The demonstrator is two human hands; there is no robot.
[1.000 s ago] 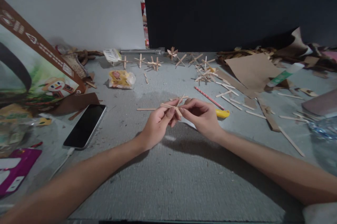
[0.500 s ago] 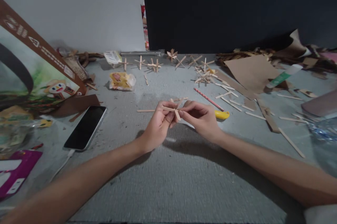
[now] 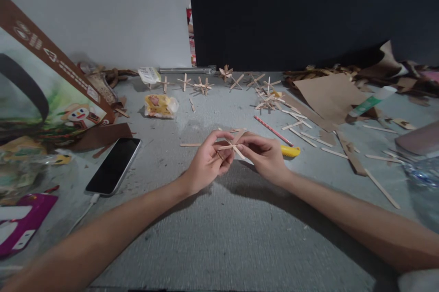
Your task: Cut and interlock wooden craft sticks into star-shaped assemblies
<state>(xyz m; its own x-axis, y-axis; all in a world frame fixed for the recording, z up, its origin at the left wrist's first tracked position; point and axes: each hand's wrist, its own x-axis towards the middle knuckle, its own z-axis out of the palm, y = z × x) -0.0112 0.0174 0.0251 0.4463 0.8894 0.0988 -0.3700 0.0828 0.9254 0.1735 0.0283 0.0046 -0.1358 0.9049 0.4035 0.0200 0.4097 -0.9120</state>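
Note:
A small star of crossed wooden craft sticks (image 3: 234, 146) is held just above the grey table, between my hands. My right hand (image 3: 265, 157) pinches it near the crossing, thumb against index finger. My left hand (image 3: 208, 159) is curled around its left side, index finger reaching over the top and the other fingers bent below; their exact contact is partly hidden. Behind the hands lies a loose stick (image 3: 190, 145), its right end hidden by my left hand. A yellow-handled cutter (image 3: 291, 151) lies just right of my right hand, partly covered by it.
Several stick stars (image 3: 204, 85) stand along the back. Loose sticks (image 3: 303, 136), a red striped pencil (image 3: 272, 130), cardboard (image 3: 329, 95) and a glue tube (image 3: 373, 101) lie right. On the left are a phone (image 3: 113, 166) with cable, a snack packet (image 3: 160, 106) and a printed bag (image 3: 51, 82).
The stick star has turned and shifted slightly right in my fingers. My left thumb has drawn back from the crossing and the left index finger has stretched over the top.

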